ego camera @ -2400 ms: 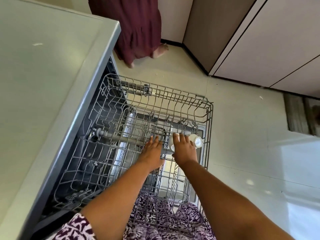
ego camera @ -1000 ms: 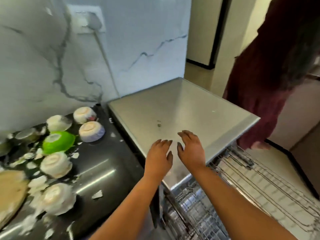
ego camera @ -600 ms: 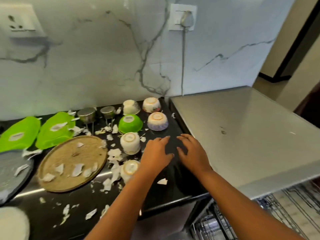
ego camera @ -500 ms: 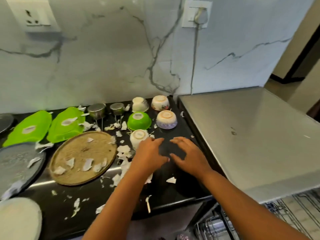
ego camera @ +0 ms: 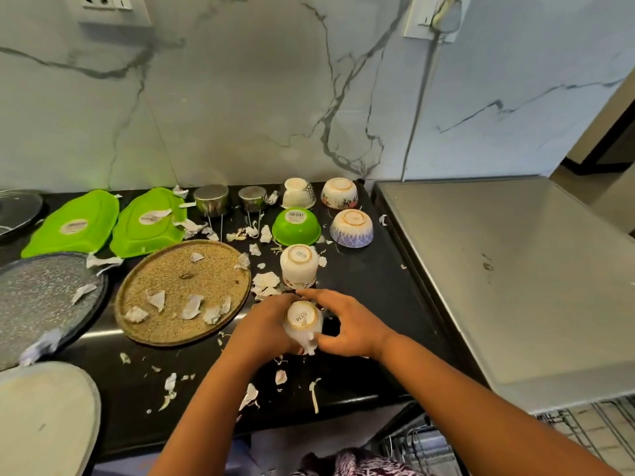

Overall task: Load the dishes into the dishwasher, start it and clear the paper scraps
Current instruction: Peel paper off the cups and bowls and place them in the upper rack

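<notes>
Landmark: brown round plate (ego camera: 182, 290), flat on the black surface (ego camera: 378, 280), with several torn paper scraps (ego camera: 192, 305) lying on it.
Held cup: white cup (ego camera: 302, 319), upside down with its labelled base facing up, just right of the brown round plate. I cannot tell whether it is lifted off the surface.
Left hand: left hand (ego camera: 266, 324) wraps the cup's left side, fingers curled round it.
Right hand: right hand (ego camera: 347, 326) grips the cup's right side, thumb low against it and fingers arched over the top.
Second cup: second white cup (ego camera: 298, 266), upside down, right of the plate's far rim; inside hidden.
Bowls: green bowl (ego camera: 296, 226), purple-patterned bowl (ego camera: 351, 228) and floral bowl (ego camera: 339, 193), all upside down, behind and right of the plate.
Steel cups: two steel cups (ego camera: 211, 200), upside down, behind the plate.
Green plates: two green plates (ego camera: 74, 223), face down, behind and left of the plate; scraps lie on the nearer one.
Grey plate: grey speckled plate (ego camera: 41, 297), touching or just left of the plate, holding scraps.
Dishwasher: steel dishwasher top (ego camera: 508, 276) well right of the plate, wire rack (ego camera: 584, 438) showing below it.
</notes>
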